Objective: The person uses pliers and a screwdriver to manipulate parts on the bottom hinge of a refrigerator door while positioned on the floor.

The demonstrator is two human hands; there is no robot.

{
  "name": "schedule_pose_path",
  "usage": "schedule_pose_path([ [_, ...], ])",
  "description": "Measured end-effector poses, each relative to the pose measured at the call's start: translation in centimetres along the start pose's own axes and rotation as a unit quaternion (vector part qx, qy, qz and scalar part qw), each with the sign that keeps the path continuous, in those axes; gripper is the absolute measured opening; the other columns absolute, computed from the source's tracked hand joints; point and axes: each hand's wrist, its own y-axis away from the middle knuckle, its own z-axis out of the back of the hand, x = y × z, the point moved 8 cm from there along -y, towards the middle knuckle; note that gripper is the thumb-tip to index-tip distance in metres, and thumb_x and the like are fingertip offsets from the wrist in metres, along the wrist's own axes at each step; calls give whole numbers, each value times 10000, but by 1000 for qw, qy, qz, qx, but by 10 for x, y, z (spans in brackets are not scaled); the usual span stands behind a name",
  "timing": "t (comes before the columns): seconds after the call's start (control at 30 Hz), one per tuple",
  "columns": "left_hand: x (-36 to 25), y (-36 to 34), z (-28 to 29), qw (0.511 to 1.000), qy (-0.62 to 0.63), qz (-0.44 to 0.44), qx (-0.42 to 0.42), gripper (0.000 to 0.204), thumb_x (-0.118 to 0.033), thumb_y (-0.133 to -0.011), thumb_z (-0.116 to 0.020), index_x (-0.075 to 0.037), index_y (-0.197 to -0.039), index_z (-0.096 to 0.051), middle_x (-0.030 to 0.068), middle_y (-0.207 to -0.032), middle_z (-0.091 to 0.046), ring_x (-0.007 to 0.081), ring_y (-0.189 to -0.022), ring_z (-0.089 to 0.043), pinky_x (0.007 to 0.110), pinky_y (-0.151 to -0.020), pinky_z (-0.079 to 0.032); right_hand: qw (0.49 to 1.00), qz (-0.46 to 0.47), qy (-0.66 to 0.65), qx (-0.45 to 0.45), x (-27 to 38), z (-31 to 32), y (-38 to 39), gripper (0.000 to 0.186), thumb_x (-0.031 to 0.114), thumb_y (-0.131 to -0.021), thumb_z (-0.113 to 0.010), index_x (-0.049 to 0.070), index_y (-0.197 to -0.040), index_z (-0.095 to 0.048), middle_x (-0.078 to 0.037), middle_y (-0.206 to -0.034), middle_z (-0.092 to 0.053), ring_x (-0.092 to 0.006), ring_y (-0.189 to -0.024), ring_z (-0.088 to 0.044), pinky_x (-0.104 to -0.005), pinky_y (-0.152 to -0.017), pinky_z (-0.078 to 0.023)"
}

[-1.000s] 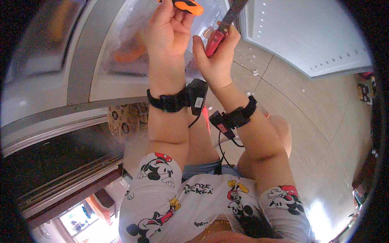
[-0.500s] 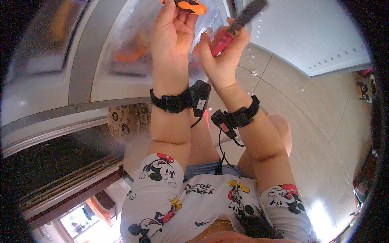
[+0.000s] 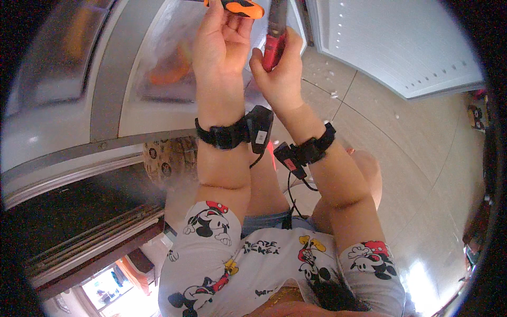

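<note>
At the top edge my left hand [image 3: 224,45] is closed round an orange-and-black handled screwdriver [image 3: 248,8], palm turned up. Only part of its thin shaft shows, pointing left. Just right of it, my right hand [image 3: 285,68] grips a red-handled tool [image 3: 273,50] with a long dark metal part. That part points up and runs out of the picture, so its exact kind cannot be told. Both hands are in front of a frosty freezer compartment [image 3: 163,95], where an orange shape [image 3: 171,68] shows blurred.
A pale freezer door [image 3: 385,47] stands swung out at the right. White ice crumbs [image 3: 334,95] lie on the tiled floor [image 3: 406,148]. A grey frame bar [image 3: 108,79] divides the compartments. At left sits a patterned brown bag [image 3: 166,161]. Black straps with small devices circle both forearms.
My right hand has swung left, closer to the left hand, and the red-handled tool has turned from slanting right to nearly upright. The left hand with the screwdriver has shifted slightly left.
</note>
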Motion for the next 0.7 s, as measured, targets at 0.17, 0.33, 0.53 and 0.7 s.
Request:
schedule_pose_path([
  [0.17, 1, 1, -2, 999, -3, 26, 25, 233, -224, -1045, -624, 1, -1099, -653, 104, -1051, -727, 215, -984, -699, 346, -912, -560, 999, -13, -30, 21, 8, -2, -5, 677, 49, -736, -749, -13, -1344, -457, -231, -1107, -569, -393, -946, -607, -468, -811, -519],
  [0.33, -1, 0, 3, 999, -29, 35, 27, 254, -278, -1064, -589, -37, -1073, -668, 79, -1023, -735, 198, -958, -700, 334, -883, -555, 999, -14, -39, 28, 11, -2, -7, 683, 48, -730, -750, -15, -1348, -465, -222, -1098, -580, -378, -932, -606, -458, -801, -523],
  [0.53, -5, 5, -3, 996, -51, 40, 67, 298, -331, -1079, -554, -63, -1037, -678, 56, -965, -728, 184, -904, -692, 327, -840, -555, 1000, 18, -25, 2, 24, 5, -11, 666, 57, -796, -754, 32, -1375, -425, -176, -1033, -609, -331, -863, -654, -405, -778, -550],
  [0.7, -7, 8, -9, 996, -64, 11, 55, 303, -322, -1086, -540, -50, -1049, -669, 56, -965, -724, 188, -889, -687, 331, -838, -556, 1000, 23, -20, -3, 25, 10, -14, 651, 53, -788, -751, 34, -1363, -446, -166, -1022, -608, -312, -854, -644, -394, -782, -548],
])
